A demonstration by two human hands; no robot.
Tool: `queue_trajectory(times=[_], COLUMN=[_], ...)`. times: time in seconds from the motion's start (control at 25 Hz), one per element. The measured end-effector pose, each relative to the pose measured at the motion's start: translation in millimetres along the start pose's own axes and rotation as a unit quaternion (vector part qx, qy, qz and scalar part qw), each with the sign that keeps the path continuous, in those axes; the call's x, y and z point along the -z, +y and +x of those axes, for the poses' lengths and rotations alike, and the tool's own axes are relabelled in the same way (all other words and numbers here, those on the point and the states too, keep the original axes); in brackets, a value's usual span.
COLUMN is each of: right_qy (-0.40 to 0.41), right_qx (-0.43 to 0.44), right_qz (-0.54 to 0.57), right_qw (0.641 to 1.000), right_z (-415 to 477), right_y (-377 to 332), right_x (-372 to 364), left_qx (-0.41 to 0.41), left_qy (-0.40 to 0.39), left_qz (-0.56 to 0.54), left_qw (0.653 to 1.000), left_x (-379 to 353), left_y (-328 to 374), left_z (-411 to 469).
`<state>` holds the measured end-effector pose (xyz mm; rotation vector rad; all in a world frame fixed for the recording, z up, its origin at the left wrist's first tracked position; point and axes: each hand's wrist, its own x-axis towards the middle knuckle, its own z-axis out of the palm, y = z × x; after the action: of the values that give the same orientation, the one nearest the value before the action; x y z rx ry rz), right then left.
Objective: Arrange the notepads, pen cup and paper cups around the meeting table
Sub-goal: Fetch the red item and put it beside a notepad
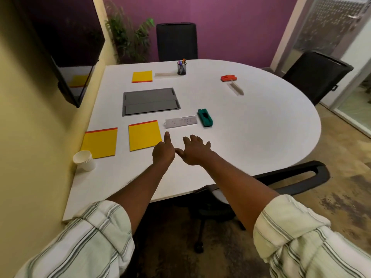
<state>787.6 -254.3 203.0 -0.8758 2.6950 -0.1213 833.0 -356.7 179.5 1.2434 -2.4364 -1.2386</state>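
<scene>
We hold both hands out low over the white surface (251, 127), and neither grips anything. Our left hand (163, 153) has one finger stretched straight ahead while the rest are curled in under the palm. Our right hand (195, 152) lies just beside it, its fingers (193, 138) apart and relaxed, thumb out toward the left hand. We cannot tell whether either hand touches the surface.

Just left of the left hand's pointing finger lies the nearest notepad (145, 136), yellow with an orange strip on its far edge. A second notepad (99, 142) lies farther left, apart from the first. The paper cups (84, 160), a white nested stack, stand upright at that pad's near corner, well left of our fingers.

Just beyond the fingers lies a grey label (180, 122), with a green block (204, 117) at its right end. Past these a grey panel (150, 101) is set flat into the surface. Far beyond the fingers a third notepad (142, 76) lies near the far edge, and the pen cup (181, 68), a dark mesh one holding pens, stands upright to its right. A red block (228, 77) sits far off to the right of the fingers.
</scene>
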Motion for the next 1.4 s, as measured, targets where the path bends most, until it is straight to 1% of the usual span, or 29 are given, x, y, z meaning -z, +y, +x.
queue_trajectory(times=[0.12,0.24,0.32,0.48,0.52,0.64,0.72,0.84,0.96,1.04,1.16,1.28,1.4], right_qy=[0.003,0.015,0.027,0.042,0.037,0.033,0.047,0.065,0.072,0.076,0.050,0.032,0.007], right_qx=[0.011,0.012,0.018,0.029,0.029,0.030,0.029,0.026,0.012,-0.007,-0.038,-0.050,-0.049], right_qz=[-0.019,-0.023,-0.014,0.006,0.012,0.030,0.054,0.089,0.095,0.098,0.097,0.089,0.085], right_qw=[1.000,1.000,0.999,0.999,0.999,0.999,0.997,0.994,0.993,0.992,0.993,0.994,0.995], right_z=[-14.9,-27.3,-34.5,-44.5,-46.6,-44.8,-36.4,-19.4,9.8,31.5,61.4,94.8,120.6], right_y=[46.2,115.4,167.6,261.5,282.4,339.4,377.7,433.6,501.0,545.9,600.5,645.3,681.2], right_x=[34.9,63.9,80.1,103.0,106.3,108.4,110.9,106.6,107.4,111.1,116.8,120.0,116.5], left_qx=[-0.012,0.008,0.003,-0.017,-0.014,-0.026,-0.012,-0.014,-0.070,-0.103,-0.102,-0.148,-0.176], left_qy=[-0.001,0.022,0.045,0.054,0.052,0.046,0.059,0.049,0.030,0.031,0.032,0.031,0.016], left_qz=[-0.003,-0.102,-0.156,-0.168,-0.162,-0.091,-0.076,-0.048,-0.003,0.017,0.032,0.062,0.089], left_qw=[1.000,0.994,0.987,0.984,0.985,0.994,0.995,0.998,0.997,0.994,0.994,0.987,0.980], left_x=[-31.8,-77.1,-111.6,-178.5,-192.8,-228.2,-257.1,-308.2,-364.9,-401.6,-449.7,-497.5,-535.3], left_y=[53.3,111.4,150.5,208.6,219.8,251.4,274.8,306.6,344.2,370.8,401.2,423.0,434.8], left_z=[-17.3,-39.1,-57.4,-87.4,-92.4,-94.8,-84.9,-63.8,-32.9,-10.6,12.1,25.3,32.3])
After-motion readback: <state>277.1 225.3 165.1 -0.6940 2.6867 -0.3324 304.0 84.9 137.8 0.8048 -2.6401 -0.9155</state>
